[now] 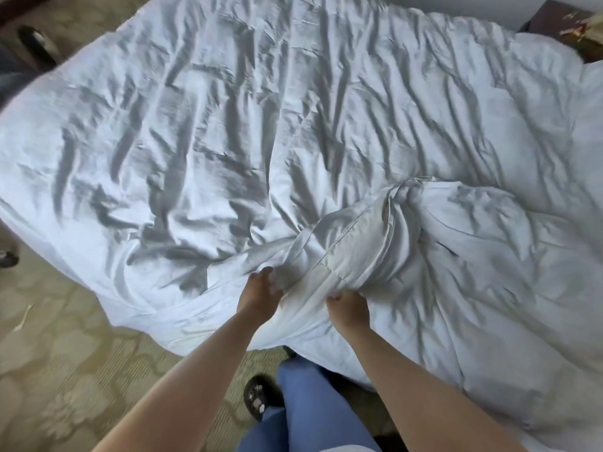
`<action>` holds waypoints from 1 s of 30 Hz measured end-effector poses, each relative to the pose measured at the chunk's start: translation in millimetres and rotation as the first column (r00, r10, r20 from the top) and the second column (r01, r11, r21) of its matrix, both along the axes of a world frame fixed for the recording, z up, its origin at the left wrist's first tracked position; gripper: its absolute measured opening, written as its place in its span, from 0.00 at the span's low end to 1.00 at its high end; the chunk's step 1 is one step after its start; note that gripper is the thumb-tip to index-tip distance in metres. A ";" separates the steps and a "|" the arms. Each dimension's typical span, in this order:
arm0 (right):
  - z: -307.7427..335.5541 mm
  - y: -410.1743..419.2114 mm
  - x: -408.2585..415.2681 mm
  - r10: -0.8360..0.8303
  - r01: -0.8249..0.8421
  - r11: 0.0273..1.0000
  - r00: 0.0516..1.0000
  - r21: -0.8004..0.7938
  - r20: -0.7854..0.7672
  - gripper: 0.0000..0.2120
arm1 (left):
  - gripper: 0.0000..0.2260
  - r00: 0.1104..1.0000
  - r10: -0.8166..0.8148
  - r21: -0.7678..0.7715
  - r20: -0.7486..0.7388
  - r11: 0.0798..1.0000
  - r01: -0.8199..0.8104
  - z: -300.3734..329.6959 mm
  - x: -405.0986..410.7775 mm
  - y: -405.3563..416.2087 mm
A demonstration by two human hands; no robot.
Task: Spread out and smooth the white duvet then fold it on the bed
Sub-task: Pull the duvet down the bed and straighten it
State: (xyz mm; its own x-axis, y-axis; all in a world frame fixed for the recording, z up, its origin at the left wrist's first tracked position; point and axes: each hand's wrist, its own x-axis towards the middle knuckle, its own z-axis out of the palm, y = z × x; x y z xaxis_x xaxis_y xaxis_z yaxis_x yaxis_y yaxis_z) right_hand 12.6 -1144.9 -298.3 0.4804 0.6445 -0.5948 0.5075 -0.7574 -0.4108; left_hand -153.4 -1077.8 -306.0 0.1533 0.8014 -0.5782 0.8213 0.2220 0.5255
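The white duvet (261, 119) lies crumpled over the whole bed, full of creases. A bunched, folded-over part with a seam (375, 230) rises near the front edge. My left hand (259, 293) reaches into that bunch with fingers curled around the cloth. My right hand (347, 308) grips a gathered ridge of the same bunch just to the right, fingers hidden in the fabric. Both hands sit close together at the near edge of the bed.
Patterned carpet (65, 353) lies left of the bed. A dark chair leg or wheel (36, 40) stands at the far left corner. A dark wooden nightstand (567, 24) is at the top right. My blue trouser legs (310, 402) and a dark shoe (257, 396) are below.
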 end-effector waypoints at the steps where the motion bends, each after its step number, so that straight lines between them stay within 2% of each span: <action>1: 4.7 1.7 -7.2 -0.032 0.031 0.998 0.999 0.055 0.010 0.15 | 0.24 0.999 0.032 -0.034 0.011 0.999 -0.032 -1.2 -1.2 1.1; 3: 17.0 6.5 -24.1 -0.070 0.071 0.987 0.997 0.141 -0.014 0.15 | 0.18 0.999 0.049 -0.078 0.019 0.996 -0.047 -1.3 -2.9 1.0; 5: 23.5 11.2 -36.3 0.010 -0.009 0.989 1.000 0.150 -0.007 0.10 | 0.14 0.999 0.036 -0.073 -0.008 0.997 -0.037 1.0 -2.9 0.8; 7: 22.7 11.3 -36.3 0.135 -0.136 0.985 0.991 0.108 0.020 0.06 | 0.19 1.000 0.015 -0.048 -0.001 0.999 -0.015 1.6 -3.6 -2.0; 8: 20.4 10.4 -32.8 0.161 -0.165 0.982 0.986 0.097 0.047 0.10 | 0.24 1.000 0.012 -0.029 0.019 1.000 -0.011 2.0 -3.7 -4.0; 9: 17.8 8.4 -28.1 0.126 -0.134 0.985 0.989 0.113 0.079 0.14 | 0.29 0.999 0.031 -0.005 0.042 1.000 -0.031 3.4 -3.7 -5.5; 11: 16.6 1.9 -19.9 -0.085 0.066 0.986 0.989 0.151 0.121 0.14 | 0.32 0.993 0.108 0.034 0.043 0.993 -0.109 4.2 -4.3 -7.3; 13: 15.3 -3.2 -12.8 -0.275 0.264 0.959 0.956 0.101 0.105 0.15 | 0.27 0.992 0.129 0.053 0.006 0.990 -0.129 1.8 -3.7 -11.2; 14: 12.7 -6.2 -9.8 -0.318 0.314 0.948 0.945 0.060 0.076 0.16 | 0.21 0.992 0.125 0.059 -0.005 0.990 -0.124 -0.3 -3.0 -14.0; 16: 2.6 -11.2 -5.3 -0.325 0.325 0.946 0.946 -0.001 -0.007 0.16 | 0.09 0.994 0.111 0.078 -0.017 0.991 -0.109 -3.3 -2.2 -18.5; 18: -2.5 -16.1 -8.2 -0.277 0.273 0.959 0.959 -0.083 -0.053 0.15 | 0.05 0.997 0.070 0.104 -0.034 0.992 -0.066 -8.5 -2.5 -24.4; 21: -8.7 -21.2 -16.0 -0.307 0.299 0.947 0.950 -0.114 -0.060 0.15 | 0.13 0.997 0.076 0.045 -0.006 0.996 -0.076 -12.1 -3.6 -29.9; 26: -9.5 -29.0 -30.4 -0.384 0.370 0.919 0.919 -0.139 -0.093 0.11 | 0.40 0.995 0.102 -0.014 -0.018 0.995 -0.102 -21.2 -6.7 -31.3; 30: -3.6 -38.6 -32.4 -0.212 0.196 0.962 0.975 -0.192 -0.065 0.11 | 0.46 0.989 0.146 0.060 0.008 0.987 -0.146 -27.7 -8.0 -31.2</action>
